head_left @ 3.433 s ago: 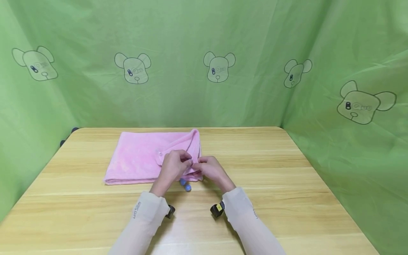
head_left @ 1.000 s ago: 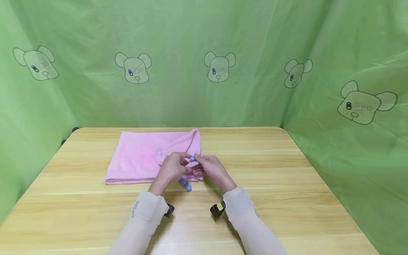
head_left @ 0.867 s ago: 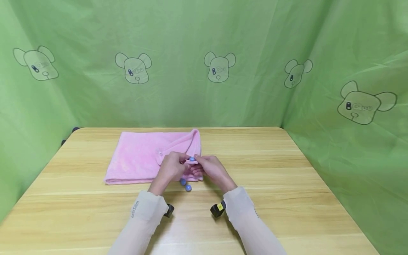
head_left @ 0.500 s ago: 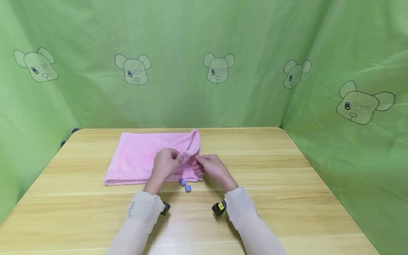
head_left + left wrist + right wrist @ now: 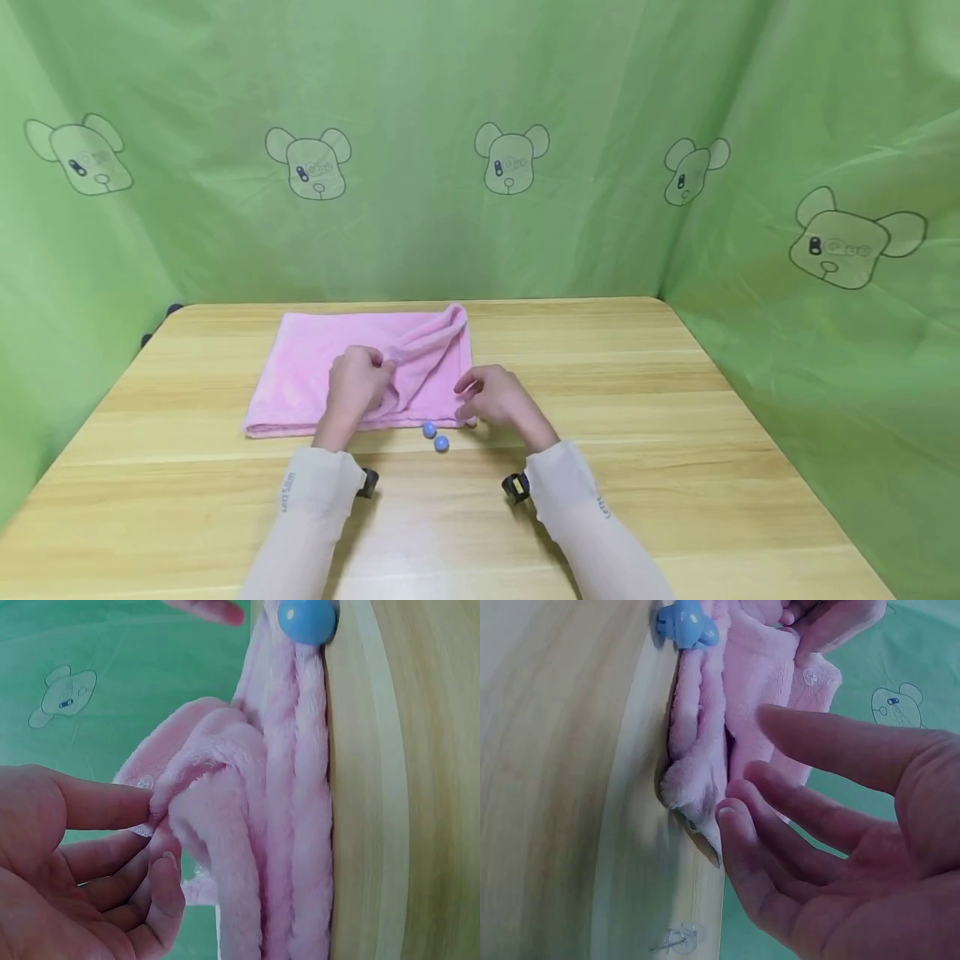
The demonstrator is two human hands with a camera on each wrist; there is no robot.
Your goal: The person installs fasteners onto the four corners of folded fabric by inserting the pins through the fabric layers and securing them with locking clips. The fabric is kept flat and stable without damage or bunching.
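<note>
A folded pink plush cloth [image 5: 300, 367] lies on the wooden table. My left hand [image 5: 356, 385] pinches its turned-up corner between thumb and fingers, raised above the rest of the cloth. A small clear disc [image 5: 146, 782] shows on that corner beside the thumb. My right hand [image 5: 495, 397] holds nothing, its fingers loosely bent near the cloth's right edge. Two blue round-headed pieces, a rear one [image 5: 429, 430] and a front one [image 5: 442, 444], sit at the cloth's front edge. In the right wrist view, a clear disc with a thin pin [image 5: 682, 939] lies on the table.
The wooden table [image 5: 637, 500] runs up to green curtains [image 5: 412, 233] printed with bear faces at the back and sides. Black wrist cameras, one on the left wrist [image 5: 367, 483] and one on the right [image 5: 516, 487], hang just over the tabletop.
My left hand has drawn the cloth's corner leftward, away from my right hand. My right hand has let go of the cloth. The blue piece between my hands a second ago is out of sight.
</note>
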